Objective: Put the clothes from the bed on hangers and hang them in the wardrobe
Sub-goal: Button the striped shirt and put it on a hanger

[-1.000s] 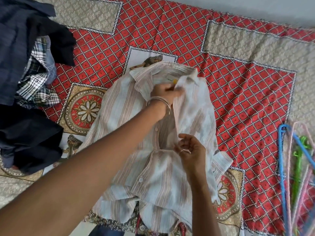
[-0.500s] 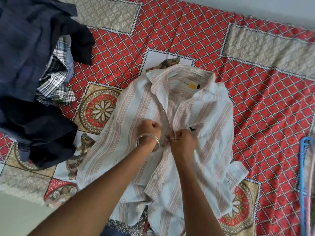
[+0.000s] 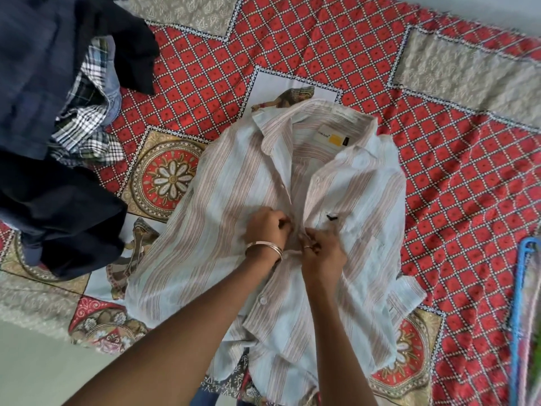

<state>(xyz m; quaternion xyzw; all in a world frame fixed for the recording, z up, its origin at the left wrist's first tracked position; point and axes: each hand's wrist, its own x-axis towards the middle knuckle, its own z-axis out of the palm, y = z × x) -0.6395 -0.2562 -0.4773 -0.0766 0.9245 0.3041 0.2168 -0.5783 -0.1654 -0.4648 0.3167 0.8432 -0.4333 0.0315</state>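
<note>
landmark: striped shirt (image 3: 292, 230), laid face up and collar away from the viewer on the red patterned bedcover (image 3: 351, 68).
far left of the shirt: heap of dark clothes (image 3: 44, 171) with a checked garment (image 3: 87, 124) tucked in it, all unhung and lying on the bed.
left of the shirt's placket: left hand (image 3: 268, 227), bangle at the wrist, fingers curled and pinching the left front edge of the cloth at mid-chest.
shirt's centre line: the two front edges meet between the hands; above them the placket gapes open to the collar, and one button (image 3: 263, 300) shows below the wrists.
right of the placket: right hand (image 3: 320, 249), ring on one finger, fingers curled and pinching the right front edge, almost touching the other hand.
step in hand: judged to be working a button at mid-chest; whether fastening or undoing cannot be told.
far right of the shirt: blue hanger (image 3: 524, 288) lying on the bedcover at the picture's edge, well apart from the shirt, with paler hangers beside it only partly in view.
wardrobe: not in view.
progress: early as far as visible; no garment in view is on a hanger.
left to do: hanger into the shirt, carry it to the wardrobe, then repeat for the heap.
</note>
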